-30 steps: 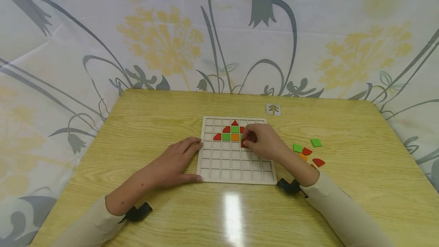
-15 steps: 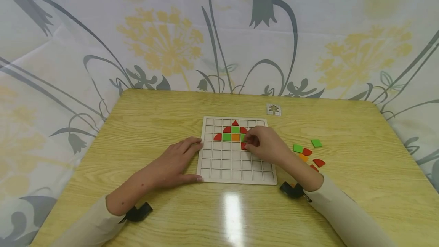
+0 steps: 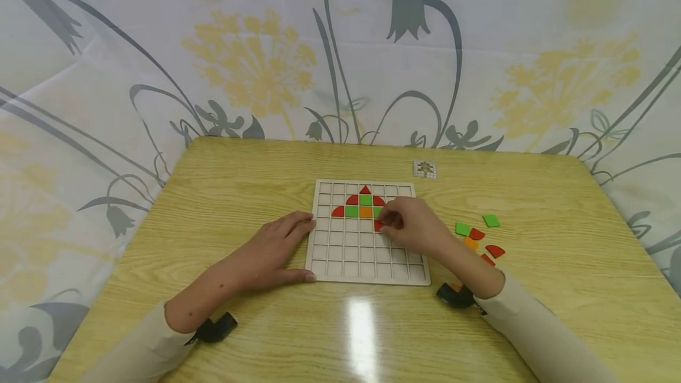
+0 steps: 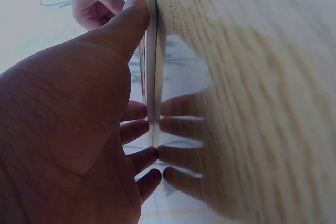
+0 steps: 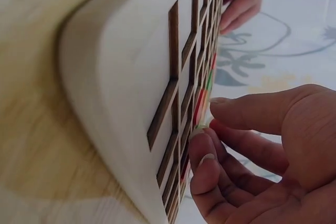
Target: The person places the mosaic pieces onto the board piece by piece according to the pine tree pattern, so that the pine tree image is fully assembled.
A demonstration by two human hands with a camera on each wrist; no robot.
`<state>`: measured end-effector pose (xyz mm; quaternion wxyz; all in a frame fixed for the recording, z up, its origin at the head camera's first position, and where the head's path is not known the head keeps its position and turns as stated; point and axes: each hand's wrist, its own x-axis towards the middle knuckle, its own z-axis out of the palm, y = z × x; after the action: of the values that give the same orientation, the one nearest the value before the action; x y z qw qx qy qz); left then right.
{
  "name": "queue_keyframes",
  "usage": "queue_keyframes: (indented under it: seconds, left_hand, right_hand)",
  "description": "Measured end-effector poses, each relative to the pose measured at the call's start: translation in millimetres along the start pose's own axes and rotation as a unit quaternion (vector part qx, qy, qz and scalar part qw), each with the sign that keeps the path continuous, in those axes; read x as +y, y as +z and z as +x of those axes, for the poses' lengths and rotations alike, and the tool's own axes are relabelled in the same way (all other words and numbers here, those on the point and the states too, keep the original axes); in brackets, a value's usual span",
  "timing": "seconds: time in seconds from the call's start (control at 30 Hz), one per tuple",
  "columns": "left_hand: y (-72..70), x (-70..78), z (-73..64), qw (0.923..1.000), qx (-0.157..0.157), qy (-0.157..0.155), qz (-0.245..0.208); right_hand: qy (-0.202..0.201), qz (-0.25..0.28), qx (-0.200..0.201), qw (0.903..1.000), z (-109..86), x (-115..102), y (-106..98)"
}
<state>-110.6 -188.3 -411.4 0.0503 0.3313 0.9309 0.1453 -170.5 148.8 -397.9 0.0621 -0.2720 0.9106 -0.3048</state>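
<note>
A pale gridded board (image 3: 351, 253) lies on the table with red, green and orange tiles set in its upper cells. My left hand (image 3: 271, 256) steadies it, fingers against the left edge and thumb at the near left corner. In the left wrist view the fingers of that hand (image 4: 68, 114) are spread along the board's side. Over the board's right half, my right hand (image 3: 417, 224) has curled fingers, with the thumb at a red tile (image 3: 378, 226) below the green one. The right wrist view shows that red tile (image 5: 199, 106) beside the thumb; the fingers partly hide nearby tiles.
Several loose tiles, among them a green square (image 3: 491, 220), a red quarter circle (image 3: 495, 250) and an orange tile (image 3: 470, 244), lie right of the board. A small pattern card (image 3: 424, 169) lies behind it. A patterned curtain (image 3: 340, 52) hangs beyond the table.
My right hand has moved slightly right and toward me with the red tile, which now lies lower, below the green tile. The left hand has stayed in place.
</note>
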Motion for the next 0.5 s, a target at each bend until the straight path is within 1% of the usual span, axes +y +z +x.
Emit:
queue_keyframes:
  seconds: [0.1, 0.23, 0.5]
  left_hand:
    - [0.5, -0.1, 0.0, 1.0000, 0.000, -0.001, -0.001]
    - [1.0, -0.4, 0.0, 1.0000, 0.000, -0.001, 0.000]
    - [0.1, 0.1, 0.0, 1.0000, -0.005, -0.003, 0.005]
  right_hand:
    - [-0.001, -0.006, 0.017, 0.9998, -9.1, 1.0, -4.6]
    - [0.009, -0.010, 0.037, 0.9992, -27.9, 5.7, -15.7]
    - [0.045, -0.041, 0.066, 0.9960, -69.8, 30.5, -43.2]
